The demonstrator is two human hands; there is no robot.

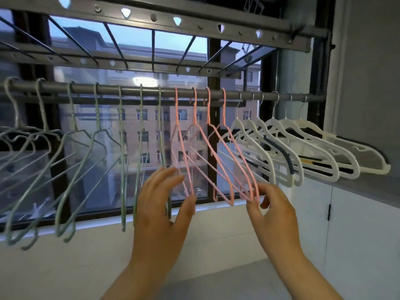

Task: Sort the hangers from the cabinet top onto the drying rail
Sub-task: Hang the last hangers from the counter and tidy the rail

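Left hand (pixel 162 208): fingers spread wide, relaxed, gripping nothing; thumb tip touching lower end of leftmost pink hanger.
Right hand (pixel 275 213): thumb and forefinger pinching lower corners of rightmost pink hangers (pixel 252 185).
Pink hangers: four, wire, hooked mid-way along drying rail (pixel 129 91), bodies swung askew.
Green hangers (pixel 96 118): seven, same rail, left of pink.
White hangers (pixel 267 159): six, same rail, right of pink, packed close.
Rack frame (pixel 151 17): perforated metal, above rail.
Window (pixel 134 126): behind rail; apartment block outside.

Dark-framed window (pixel 213 61), brick apartment block (pixel 151 122) outside, dusk sky (pixel 129 37); grey wall (pixel 368 72) right.
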